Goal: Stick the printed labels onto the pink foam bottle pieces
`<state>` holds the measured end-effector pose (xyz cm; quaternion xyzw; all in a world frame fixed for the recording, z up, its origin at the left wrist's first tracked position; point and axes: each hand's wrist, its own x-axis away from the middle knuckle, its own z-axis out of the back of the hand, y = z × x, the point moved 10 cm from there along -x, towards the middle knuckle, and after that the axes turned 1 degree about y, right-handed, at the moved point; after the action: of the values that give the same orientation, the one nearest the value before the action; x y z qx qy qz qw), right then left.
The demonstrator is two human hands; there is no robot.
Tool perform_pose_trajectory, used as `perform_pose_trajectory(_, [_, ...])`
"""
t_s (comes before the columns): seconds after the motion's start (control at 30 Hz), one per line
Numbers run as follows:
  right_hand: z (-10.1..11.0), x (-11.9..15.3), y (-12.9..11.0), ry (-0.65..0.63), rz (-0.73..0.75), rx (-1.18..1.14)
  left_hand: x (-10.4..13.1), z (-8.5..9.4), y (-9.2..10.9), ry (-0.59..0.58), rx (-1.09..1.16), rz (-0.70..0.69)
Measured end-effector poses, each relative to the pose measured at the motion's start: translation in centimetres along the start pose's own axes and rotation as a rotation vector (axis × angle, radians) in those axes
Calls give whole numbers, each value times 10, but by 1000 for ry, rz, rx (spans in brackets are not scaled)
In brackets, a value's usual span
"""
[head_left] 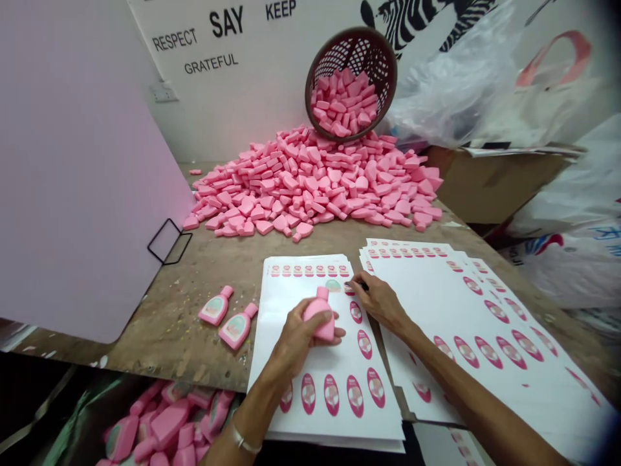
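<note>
My left hand (301, 333) is wrapped round a small pink bottle (319, 317) with its cap upward, above a stack of white sticker sheets (334, 349). No label shows on the bottle's visible side. My right hand (376, 299) pinches at the right edge of that sheet, its fingertips on a small pink-and-white sticker (348, 287). A pale green sticker (333, 285) lies just left of those fingers. Two labelled pink bottles, one (216, 305) behind the other (238, 326), lie on the table left of the sheets.
A big heap of pink bottles (310, 181) covers the table's back, under a tipped brown basket (310, 97). More sheets (427, 291) lie at right. A pink panel (87, 162) stands left. Labelled bottles (165, 427) fill a container below the table edge. Cardboard box (480, 188) behind right.
</note>
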<state>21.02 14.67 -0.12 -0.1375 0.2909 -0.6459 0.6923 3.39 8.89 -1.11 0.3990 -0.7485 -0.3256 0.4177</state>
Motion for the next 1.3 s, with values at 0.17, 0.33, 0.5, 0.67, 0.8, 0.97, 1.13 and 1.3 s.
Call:
perform_pose_trajectory(0.17, [-12, -14, -7, 60, 86, 125, -57, 1, 11, 143, -262, -191])
perform_pose_trajectory(0.33, [-18, -13, -9, 56, 141, 191, -79, 4, 7, 165, -338, -246])
perform_pose_trajectory(0.5, [-18, -12, -12, 29, 147, 176, -75, 5, 7, 152, -336, -276])
perform_pose_trajectory(0.67, [-17, -12, -11, 53, 105, 158, -78, 5, 6, 143, -301, -278])
perform_pose_trajectory(0.8, [-16, -8, -18, 103, 123, 154, -78, 7, 5, 142, -254, -271])
perform_pose_trajectory(0.97, [-12, -3, -21, 155, 123, 75, -80, 10, 1, 127, -170, -236])
perform_pose_trajectory(1.13, [1, -3, -8, 219, -12, -80, -85, 17, -2, 125, -58, -235])
perform_pose_trajectory(1.3, [21, 0, -9, 223, -96, -278, -74, 16, 8, 99, 50, -239])
